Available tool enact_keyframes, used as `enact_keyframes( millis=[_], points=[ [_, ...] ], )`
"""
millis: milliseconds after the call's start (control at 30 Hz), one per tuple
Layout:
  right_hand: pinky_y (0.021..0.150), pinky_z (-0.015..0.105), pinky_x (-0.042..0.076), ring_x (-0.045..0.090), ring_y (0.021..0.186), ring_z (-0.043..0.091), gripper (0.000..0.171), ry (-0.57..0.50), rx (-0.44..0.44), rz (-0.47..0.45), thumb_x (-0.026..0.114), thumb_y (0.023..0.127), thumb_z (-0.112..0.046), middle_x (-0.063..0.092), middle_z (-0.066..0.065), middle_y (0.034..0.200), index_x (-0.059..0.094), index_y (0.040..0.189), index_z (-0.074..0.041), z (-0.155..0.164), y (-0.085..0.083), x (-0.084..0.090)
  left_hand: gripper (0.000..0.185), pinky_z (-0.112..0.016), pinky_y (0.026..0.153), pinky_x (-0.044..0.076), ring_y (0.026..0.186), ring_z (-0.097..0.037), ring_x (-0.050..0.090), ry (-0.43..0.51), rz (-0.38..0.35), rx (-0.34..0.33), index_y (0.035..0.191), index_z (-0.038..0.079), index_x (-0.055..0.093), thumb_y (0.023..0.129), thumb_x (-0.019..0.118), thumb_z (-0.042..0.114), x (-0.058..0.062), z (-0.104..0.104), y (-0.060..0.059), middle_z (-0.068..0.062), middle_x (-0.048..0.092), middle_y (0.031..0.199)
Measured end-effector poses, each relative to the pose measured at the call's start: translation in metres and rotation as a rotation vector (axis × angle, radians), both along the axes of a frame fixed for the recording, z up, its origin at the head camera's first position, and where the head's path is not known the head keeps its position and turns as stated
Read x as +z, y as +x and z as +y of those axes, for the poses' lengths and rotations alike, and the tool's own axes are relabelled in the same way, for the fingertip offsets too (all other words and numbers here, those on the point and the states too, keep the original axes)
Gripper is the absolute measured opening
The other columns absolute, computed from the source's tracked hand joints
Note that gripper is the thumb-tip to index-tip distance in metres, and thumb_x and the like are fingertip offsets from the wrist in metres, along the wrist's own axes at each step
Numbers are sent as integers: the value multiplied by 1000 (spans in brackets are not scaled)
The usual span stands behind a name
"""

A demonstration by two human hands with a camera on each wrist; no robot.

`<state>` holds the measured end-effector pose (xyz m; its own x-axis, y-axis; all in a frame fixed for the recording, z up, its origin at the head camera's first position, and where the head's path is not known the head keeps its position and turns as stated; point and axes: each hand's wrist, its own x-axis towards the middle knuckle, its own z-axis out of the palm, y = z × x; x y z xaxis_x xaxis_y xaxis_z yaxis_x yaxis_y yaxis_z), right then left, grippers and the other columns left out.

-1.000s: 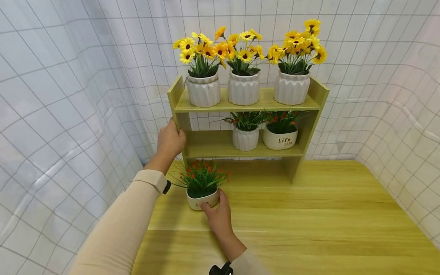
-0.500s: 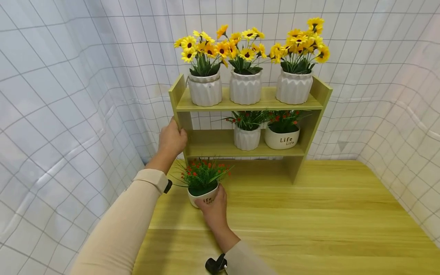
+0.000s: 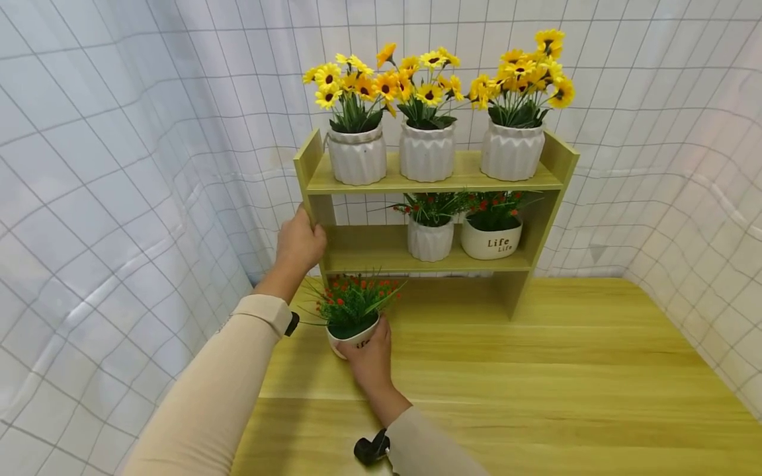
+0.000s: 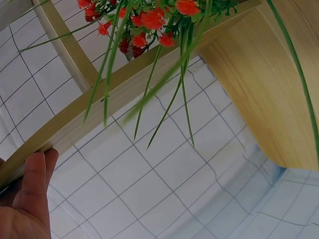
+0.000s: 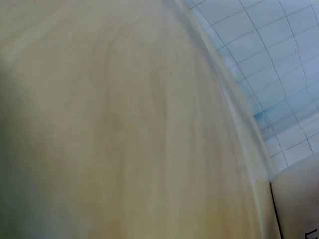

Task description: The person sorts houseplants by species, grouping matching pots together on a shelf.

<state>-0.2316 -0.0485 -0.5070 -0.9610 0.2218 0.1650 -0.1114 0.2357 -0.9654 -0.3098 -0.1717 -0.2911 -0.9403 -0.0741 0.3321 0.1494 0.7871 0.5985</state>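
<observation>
one small white pot (image 3: pixel 352 338), red blooms

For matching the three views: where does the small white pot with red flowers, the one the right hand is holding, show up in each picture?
Head: the small white pot with red flowers sits lower centre-left on the wooden table, held by the right hand.
Left wrist: only its red blooms and green stems show, along the top edge.
Right wrist: a pale edge at the lower right corner may be the pot; too blurred to tell.
Shared landmark: the wooden shelf unit, which the left hand grips.

A wooden table (image 3: pixel 536 370) carries a two-tier shelf (image 3: pixel 434 178) and small flowerpot (image 3: pixel 352 334).
</observation>
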Motion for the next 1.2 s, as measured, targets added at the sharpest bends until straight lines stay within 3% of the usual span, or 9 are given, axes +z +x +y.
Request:
enact_keyframes(
  millis=[200,433,700,967,1200],
  points=[
    [101,50,43,47,127,35,107,-23,-8,-4,92,68,-36,45,19,141,33,150,-1,9,4,1,41,-50,73,53,101,-44,63,-6,-12,-7,139,0,43,102,46,16,2,3,-2,-30,61,120],
    [102,52,42,46,128,34,108,-64,31,4,92,68,-39,43,17,142,32,150,-2,27,20,4,37,-53,78,52,103,-47,62,-33,-11,-9,135,-1,45,102,47,15,0,2,-2,-31,62,117],
    [106,52,38,42,132,32,107,-124,28,96,93,67,-34,41,14,144,33,149,-3,50,36,26,37,-54,80,51,104,-48,61,-33,3,-11,133,-2,45,101,47,15,-2,-2,-2,-31,62,116],
    [100,51,44,44,128,32,102,-195,5,174,92,70,-30,39,11,145,33,149,-7,72,51,49,36,-56,82,50,103,-49,61,-32,10,-12,132,-2,45,100,47,14,0,-4,-1,-31,62,114],
    [101,46,40,43,128,22,97,-182,-23,292,92,70,-27,44,5,141,37,149,-14,86,47,72,39,-55,82,50,104,-48,61,-34,1,-10,135,-2,44,101,46,15,2,-4,1,-31,62,115]
  ],
)
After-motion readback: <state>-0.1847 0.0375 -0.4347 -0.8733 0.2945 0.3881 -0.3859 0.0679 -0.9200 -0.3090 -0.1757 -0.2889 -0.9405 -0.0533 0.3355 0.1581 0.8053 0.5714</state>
